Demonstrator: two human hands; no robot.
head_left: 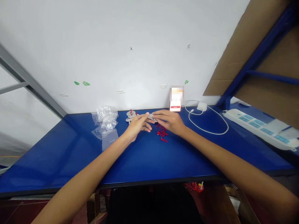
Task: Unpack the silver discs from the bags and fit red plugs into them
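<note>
Over the back middle of the blue table [149, 161], both hands meet at a small flat whitish piece [151, 117]. My left hand [137, 125] pinches it between thumb and fingers from the left. From the right, the fingertips of my right hand [171, 120] close on it too, covering part of it. Just behind my left hand lies a pile of flat pale discs [130, 114] with red cord on them, partly hidden by that hand. Several loose red cord loops [162, 133] lie beneath and in front of my right hand.
Crumpled clear plastic bags [106, 119] lie to the left. A lit phone [175, 99] leans on the white wall [149, 56]. Right of it are a white charger [202, 106] with its cable and a long power strip [261, 128]. A blue metal frame [259, 53] stands at right.
</note>
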